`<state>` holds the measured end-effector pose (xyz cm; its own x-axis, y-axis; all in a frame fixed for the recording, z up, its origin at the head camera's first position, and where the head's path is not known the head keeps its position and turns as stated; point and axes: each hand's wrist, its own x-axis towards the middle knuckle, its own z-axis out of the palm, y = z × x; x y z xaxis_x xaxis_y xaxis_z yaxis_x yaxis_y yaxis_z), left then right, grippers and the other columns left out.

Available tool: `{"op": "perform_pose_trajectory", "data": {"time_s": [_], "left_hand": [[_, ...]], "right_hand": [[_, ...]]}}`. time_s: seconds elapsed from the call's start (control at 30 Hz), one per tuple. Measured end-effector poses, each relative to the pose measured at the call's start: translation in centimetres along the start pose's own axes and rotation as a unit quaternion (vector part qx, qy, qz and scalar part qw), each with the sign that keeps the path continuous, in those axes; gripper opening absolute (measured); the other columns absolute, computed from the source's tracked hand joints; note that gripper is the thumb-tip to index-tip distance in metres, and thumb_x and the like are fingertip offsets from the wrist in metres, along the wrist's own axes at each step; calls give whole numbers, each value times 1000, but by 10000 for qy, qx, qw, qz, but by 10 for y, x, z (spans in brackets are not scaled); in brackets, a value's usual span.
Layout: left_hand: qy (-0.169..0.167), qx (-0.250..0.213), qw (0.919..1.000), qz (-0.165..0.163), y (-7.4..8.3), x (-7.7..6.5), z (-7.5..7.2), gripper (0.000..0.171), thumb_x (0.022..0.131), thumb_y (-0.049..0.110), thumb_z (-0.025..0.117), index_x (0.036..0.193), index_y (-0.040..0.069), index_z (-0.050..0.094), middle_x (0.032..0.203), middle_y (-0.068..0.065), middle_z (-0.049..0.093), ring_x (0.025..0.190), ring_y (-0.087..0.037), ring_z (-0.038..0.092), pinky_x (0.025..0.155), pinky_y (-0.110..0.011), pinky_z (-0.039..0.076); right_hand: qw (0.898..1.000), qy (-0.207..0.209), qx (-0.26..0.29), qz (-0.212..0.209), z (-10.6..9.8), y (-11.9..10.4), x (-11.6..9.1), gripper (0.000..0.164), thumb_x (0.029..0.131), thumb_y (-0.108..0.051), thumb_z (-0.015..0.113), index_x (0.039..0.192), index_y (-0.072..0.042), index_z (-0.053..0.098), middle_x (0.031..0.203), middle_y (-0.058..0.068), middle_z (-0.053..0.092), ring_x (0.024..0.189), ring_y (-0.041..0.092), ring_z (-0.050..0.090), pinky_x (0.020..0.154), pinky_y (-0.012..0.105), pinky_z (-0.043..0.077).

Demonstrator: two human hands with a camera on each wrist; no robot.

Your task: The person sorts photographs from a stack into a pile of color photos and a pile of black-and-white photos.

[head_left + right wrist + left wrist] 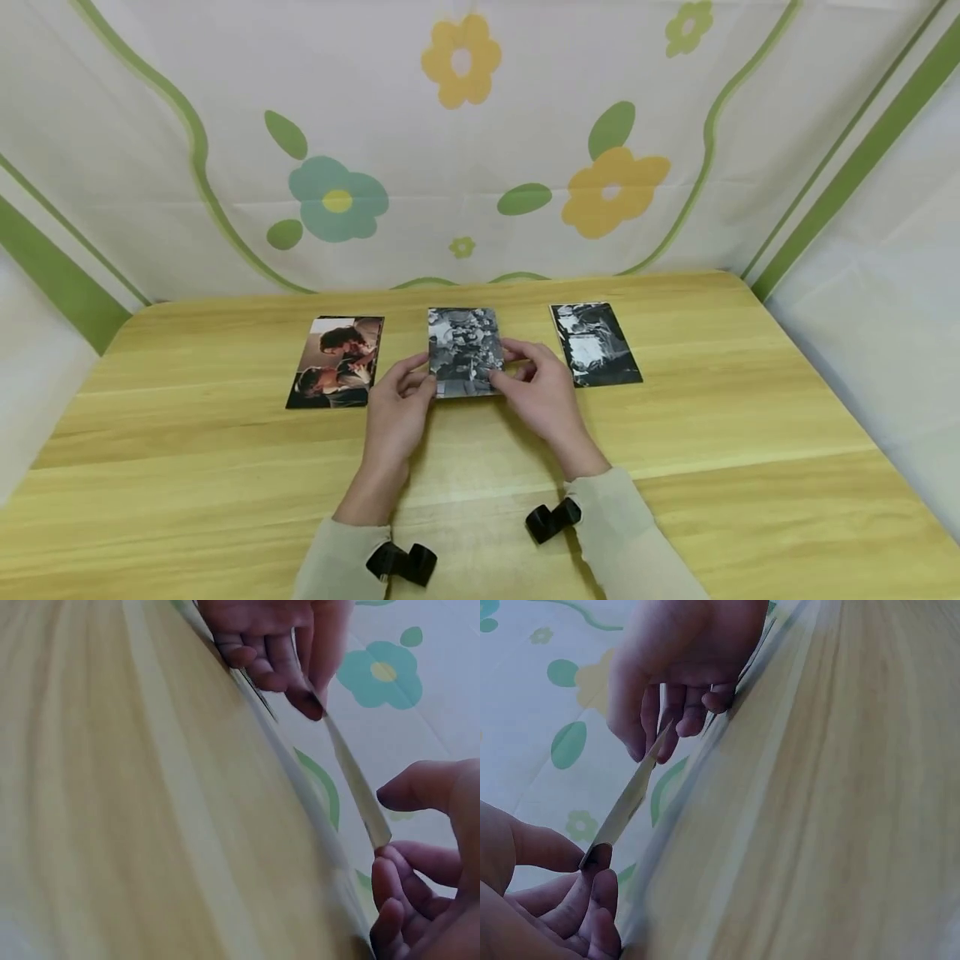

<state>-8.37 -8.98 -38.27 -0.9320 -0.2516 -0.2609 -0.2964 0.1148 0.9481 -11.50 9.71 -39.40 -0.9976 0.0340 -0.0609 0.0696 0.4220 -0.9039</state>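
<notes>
A black-and-white photo print [463, 346] of a crowd is held up over the middle of the table, between both hands. My left hand [401, 412] pinches its lower left edge, thumb in front and fingers behind. On the other side, my right hand [542, 392] holds the right edge, its thumb overlapping the picture's lower right corner in the head view. Seen edge-on in the left wrist view, the print [622, 814] is thin and tilted, clear of the wood. In the right wrist view, curled fingertips [386, 874] touch the print's near end.
To the left lies a colour photo [337, 362] of two people, with a dark edge showing behind it. Another black-and-white photo [597, 344] lies to the right. The wooden table [480, 517] ends at a flowered cloth backdrop [465, 167]. Black wrist mounts [403, 564] sit on both sleeves.
</notes>
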Motion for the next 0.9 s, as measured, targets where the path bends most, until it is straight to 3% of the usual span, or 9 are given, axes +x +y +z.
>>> {"op": "perform_pose_trajectory", "data": {"time_s": [0.2, 0.57, 0.77, 0.9], "left_hand": [[55, -276, 9994, 196, 9, -4, -4, 41, 103, 5, 64, 143, 13, 68, 121, -15, 76, 104, -18, 65, 86, -26, 54], [152, -429, 9972, 585, 23, -12, -2, 38, 101, 5, 66, 138, 12, 72, 114, -12, 75, 96, -13, 62, 79, -20, 51], [461, -236, 9936, 1000, 24, -11, 23, 34, 95, 2, 70, 128, 5, 77, 110, -15, 74, 97, -18, 66, 72, -17, 53], [295, -150, 9920, 1219, 34, -8, 51, 32, 94, 0, 70, 125, 3, 77, 108, -15, 76, 96, -23, 68, 72, -20, 53]], "right_hand": [[9994, 40, 274, -187, -7, -10, -2, 54, 91, -12, 81, 143, -19, 70, 127, 7, 70, 101, 20, 64, 87, 29, 55], [9974, 250, 584, -341, -18, -21, -3, 53, 89, -6, 77, 140, -20, 72, 126, 7, 69, 101, 19, 62, 87, 27, 53], [9974, 571, 394, -206, -30, -16, 0, 50, 90, -9, 77, 139, -19, 73, 125, 7, 69, 102, 20, 63, 83, 24, 54], [9954, 926, 247, 39, -50, -6, 5, 46, 93, -16, 79, 139, -19, 73, 125, 8, 67, 105, 19, 63, 80, 23, 53]]}}
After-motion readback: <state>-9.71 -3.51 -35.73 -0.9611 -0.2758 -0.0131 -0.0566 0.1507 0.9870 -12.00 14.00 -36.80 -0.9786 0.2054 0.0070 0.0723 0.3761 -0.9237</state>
